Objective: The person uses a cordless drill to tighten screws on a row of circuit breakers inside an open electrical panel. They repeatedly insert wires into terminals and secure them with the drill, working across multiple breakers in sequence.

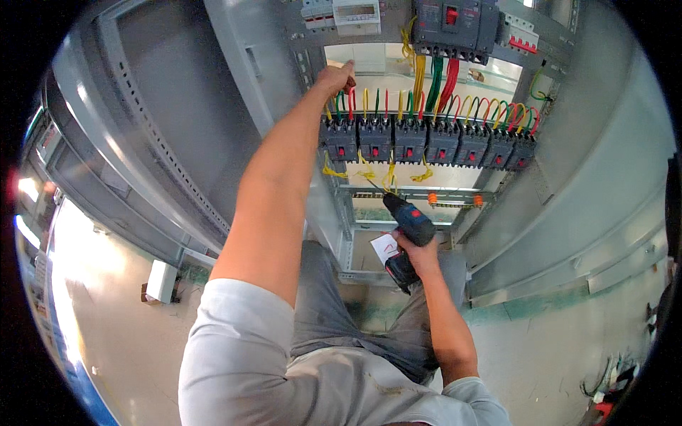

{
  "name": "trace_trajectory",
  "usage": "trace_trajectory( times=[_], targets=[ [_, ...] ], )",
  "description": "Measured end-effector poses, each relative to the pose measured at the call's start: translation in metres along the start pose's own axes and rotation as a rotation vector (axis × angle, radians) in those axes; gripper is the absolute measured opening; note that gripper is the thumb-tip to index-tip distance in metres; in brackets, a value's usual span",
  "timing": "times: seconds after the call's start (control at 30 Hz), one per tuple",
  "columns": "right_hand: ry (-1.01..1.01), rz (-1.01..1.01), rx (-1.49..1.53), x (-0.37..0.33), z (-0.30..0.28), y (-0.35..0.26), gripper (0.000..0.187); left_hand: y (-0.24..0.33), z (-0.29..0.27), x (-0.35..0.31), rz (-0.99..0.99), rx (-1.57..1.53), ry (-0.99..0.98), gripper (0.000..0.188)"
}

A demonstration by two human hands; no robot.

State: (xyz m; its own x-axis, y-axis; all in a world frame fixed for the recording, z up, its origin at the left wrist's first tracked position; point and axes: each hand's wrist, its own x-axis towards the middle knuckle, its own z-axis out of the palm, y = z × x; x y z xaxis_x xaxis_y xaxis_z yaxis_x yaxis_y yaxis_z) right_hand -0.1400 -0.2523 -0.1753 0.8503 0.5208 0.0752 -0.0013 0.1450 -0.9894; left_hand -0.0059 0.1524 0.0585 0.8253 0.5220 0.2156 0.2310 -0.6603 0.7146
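Note:
My right hand (420,254) is wrapped round the grip of a black and dark blue cordless drill (413,221). The drill's thin bit points up and left, below the row of breakers. My left arm reaches up to the left end of that row, where my left hand (337,79) is closed beside the wire tops. What its fingers hold, if anything, is hidden. Several black circuit breakers (410,142) with red switches sit side by side, with yellow, green and red wires (424,105) looping from their tops. Bundles of yellow wire (366,173) hang below them.
A large main breaker (455,28) and a white meter (356,15) are mounted above. Grey cabinet panels rise at left (185,85) and right (568,184). Orange insulators (432,199) sit on a lower rail. A white box (161,281) stands on the floor at left.

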Motion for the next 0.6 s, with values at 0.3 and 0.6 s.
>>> trace_trajectory(
  times=[0.3,0.6],
  targets=[
    [0.083,0.015,0.454,-0.045,-0.057,-0.003,0.019,-0.019,0.012,-0.033,0.201,-0.233,0.285,0.065],
    [0.081,-0.048,0.5,-0.059,-0.073,-0.003,0.018,-0.009,0.029,-0.031,0.142,0.124,0.629,0.064]
  ],
)
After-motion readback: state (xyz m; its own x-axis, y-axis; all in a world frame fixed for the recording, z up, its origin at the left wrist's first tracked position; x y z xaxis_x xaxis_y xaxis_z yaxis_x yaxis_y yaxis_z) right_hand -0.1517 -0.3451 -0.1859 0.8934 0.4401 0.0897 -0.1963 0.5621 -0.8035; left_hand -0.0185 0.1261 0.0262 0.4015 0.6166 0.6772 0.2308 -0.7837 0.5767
